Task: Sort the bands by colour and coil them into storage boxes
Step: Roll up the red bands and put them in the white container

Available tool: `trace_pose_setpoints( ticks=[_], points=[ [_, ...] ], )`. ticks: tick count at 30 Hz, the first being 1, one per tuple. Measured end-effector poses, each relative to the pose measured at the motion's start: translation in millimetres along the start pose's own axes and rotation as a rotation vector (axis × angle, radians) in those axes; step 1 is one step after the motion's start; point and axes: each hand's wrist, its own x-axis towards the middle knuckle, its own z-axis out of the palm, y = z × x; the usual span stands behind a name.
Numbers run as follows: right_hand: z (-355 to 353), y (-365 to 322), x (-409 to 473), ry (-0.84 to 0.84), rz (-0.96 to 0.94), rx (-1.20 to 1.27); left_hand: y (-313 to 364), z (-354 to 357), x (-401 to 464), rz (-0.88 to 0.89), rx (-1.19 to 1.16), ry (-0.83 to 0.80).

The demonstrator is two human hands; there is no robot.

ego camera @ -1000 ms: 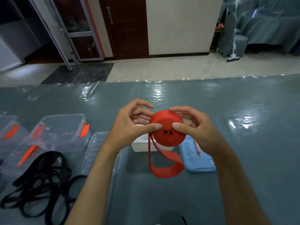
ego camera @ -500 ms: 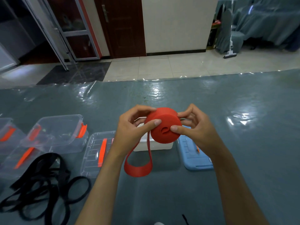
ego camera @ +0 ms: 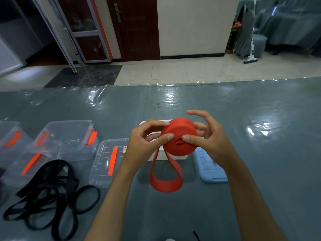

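Left hand [ego camera: 145,136] and right hand [ego camera: 206,136] pinch red band coil [ego camera: 179,136] between thumbs and fingers, above white box [ego camera: 157,156] on counter [ego camera: 260,119]. Risk: loose tail loop [ego camera: 165,180] unwound; slackened pinch likely springs coil open.

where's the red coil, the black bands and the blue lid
red coil [ego camera: 180,136], head view, on the wound side facing the camera
black bands [ego camera: 52,197], head view, on the tangle lying loose on the table
blue lid [ego camera: 211,168], head view, on its flat top
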Motion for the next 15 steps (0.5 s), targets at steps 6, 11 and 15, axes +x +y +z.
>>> trace_pose_setpoints(
  ticks=[6, 11, 15],
  points=[
    [2, -2, -3, 0.128, 0.004, 0.076, 1, -5, -1, -0.036, 0.086, -0.103],
    [2, 0, -6, 0.074, 0.056, 0.097, 1, -3, -5, 0.008, 0.044, 0.035],
    [12, 1, -10, 0.149, -0.056, 0.073, 4, -1, -7, -0.019, -0.011, 0.07]
  ],
)
